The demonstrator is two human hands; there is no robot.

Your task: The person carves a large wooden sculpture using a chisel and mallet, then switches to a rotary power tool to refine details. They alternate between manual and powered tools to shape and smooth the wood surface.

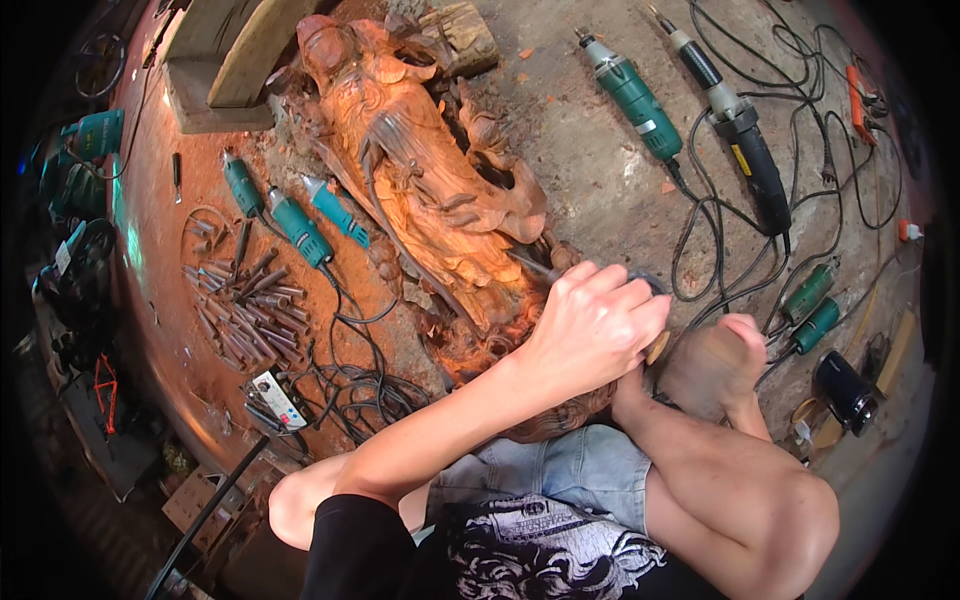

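A carved reddish-brown wooden sculpture (450,190), a robed figure with pierced, curling edges, lies lengthwise before me, its lower end between my legs. My left hand (605,315) is closed round a carving chisel (533,264). The dark blade slants to the left against the lower part of the carving, and the butt of a tan handle shows below the fist. Close on the right, my right hand (745,345) grips a wooden mallet (703,370), smeared by motion, just beside the handle's end. My fingers partly hide the chisel's shaft.
Several loose chisels (250,305) lie heaped on the left beside green die grinders (300,230) and tangled cables (365,385). On the right are a green grinder (635,105), a black one (750,155) and looping cords. A wooden block (225,105) stands at the far left.
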